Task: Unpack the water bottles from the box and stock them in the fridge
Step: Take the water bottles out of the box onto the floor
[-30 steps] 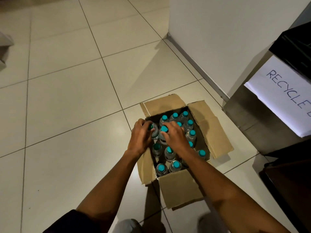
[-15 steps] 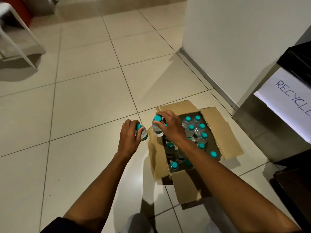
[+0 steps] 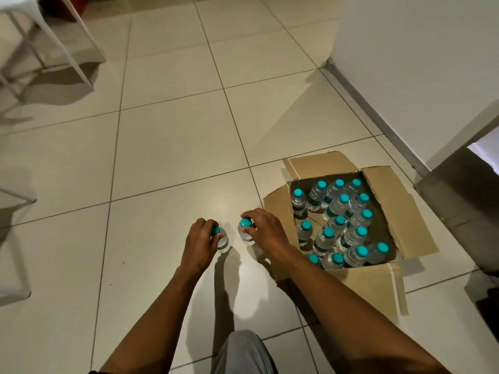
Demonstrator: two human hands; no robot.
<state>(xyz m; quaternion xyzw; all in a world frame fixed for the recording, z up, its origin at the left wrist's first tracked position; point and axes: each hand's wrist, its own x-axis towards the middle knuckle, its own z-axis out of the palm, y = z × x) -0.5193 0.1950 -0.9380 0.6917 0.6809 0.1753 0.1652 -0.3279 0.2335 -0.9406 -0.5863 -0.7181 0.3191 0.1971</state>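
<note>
An open cardboard box [image 3: 410, 225] sits on the tiled floor at the right, holding several small clear water bottles with teal caps [image 3: 340, 225]. Left of the box, my left hand [image 3: 199, 241] grips one bottle [image 3: 222, 241] by its top. My right hand [image 3: 266, 229] grips a second bottle [image 3: 246, 233] the same way. Both bottles stand upright, side by side, low over the floor tile; I cannot tell whether they touch it. No fridge is in view.
A white wall with a grey skirting [image 3: 378, 112] runs behind the box. A grey bin [image 3: 459, 190] stands right of it. White furniture legs [image 3: 67, 49] stand at the far left. My knee [image 3: 243, 352] is at the bottom edge.
Both hands lifted a bottle each out of the box and carried them left and down toward the floor tile beside it. The view swung left and up.
</note>
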